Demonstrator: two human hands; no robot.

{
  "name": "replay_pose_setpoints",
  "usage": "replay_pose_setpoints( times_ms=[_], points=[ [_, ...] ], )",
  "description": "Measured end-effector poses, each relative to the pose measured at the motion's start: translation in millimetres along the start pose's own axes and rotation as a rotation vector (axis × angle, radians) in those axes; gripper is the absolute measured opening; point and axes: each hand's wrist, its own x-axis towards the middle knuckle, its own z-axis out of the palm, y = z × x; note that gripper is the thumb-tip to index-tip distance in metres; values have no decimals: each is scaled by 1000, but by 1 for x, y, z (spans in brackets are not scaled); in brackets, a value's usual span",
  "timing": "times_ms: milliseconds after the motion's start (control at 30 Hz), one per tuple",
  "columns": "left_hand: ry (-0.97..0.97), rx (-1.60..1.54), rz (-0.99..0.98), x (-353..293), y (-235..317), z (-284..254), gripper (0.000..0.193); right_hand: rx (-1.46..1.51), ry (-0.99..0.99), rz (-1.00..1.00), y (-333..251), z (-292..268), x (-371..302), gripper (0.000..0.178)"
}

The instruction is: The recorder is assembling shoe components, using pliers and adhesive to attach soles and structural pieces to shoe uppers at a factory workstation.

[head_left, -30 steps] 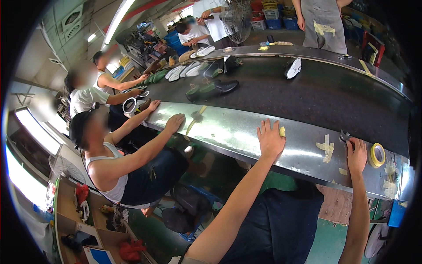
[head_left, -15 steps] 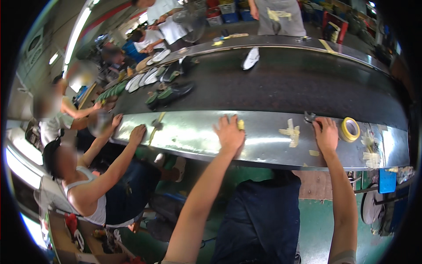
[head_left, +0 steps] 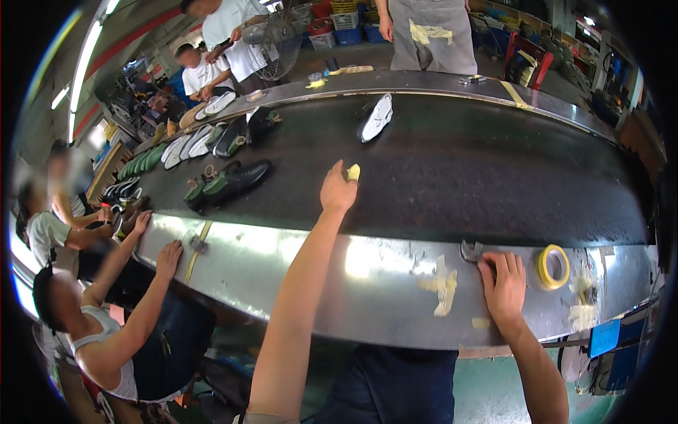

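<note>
Among the containers at the far side, going left to right, a pale basket (head_left: 323,41) comes first and blue crates (head_left: 347,37) stand just beside it, with yellow stacked pieces (head_left: 345,7) above them; what the basket and crates hold is too small to tell.

Nearer, at the left, a co-worker in a white sleeveless top (head_left: 116,346) rests both hands on the metal ledge (head_left: 381,304). Beyond, on the dark surface (head_left: 452,177), are green shoes (head_left: 141,164), a row of pale-soled shoes (head_left: 187,147) and, closer to the ledge, black-and-green shoes (head_left: 236,182).

The person's left hand (head_left: 339,189) reaches over the dark surface, to the right of those shoes. Its fingers look drawn close together, and a yellow piece (head_left: 353,172) sits at the thumb side (whether wrapped on or pinched, one cannot tell). A white-soled shoe (head_left: 376,119) lies farther off, up and to the right, apart from the fingertips.

Next along the ledge come crossed tape strips (head_left: 443,286), then a metal tool (head_left: 469,250), its head poking out just left of the right hand's fingers. The right hand (head_left: 505,286) rests with fingers bent and slightly parted; its grip on the tool is hidden. A yellow tape roll (head_left: 543,268) stands just right of it, untouched.
</note>
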Motion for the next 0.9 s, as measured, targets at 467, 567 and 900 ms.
replay_pose_setpoints(
  times_ms=[467,567,900],
  points=[
    [172,-49,-191,132,69,89,69,27,-209,99,-5,0,26,30],
    [179,-192,-114,139,41,87,60,29,-198,94,-8,2,27,28],
    [84,-739,-135,-37,1,-19,43,81,-38,15,-11,-3,9,17]
  ],
)
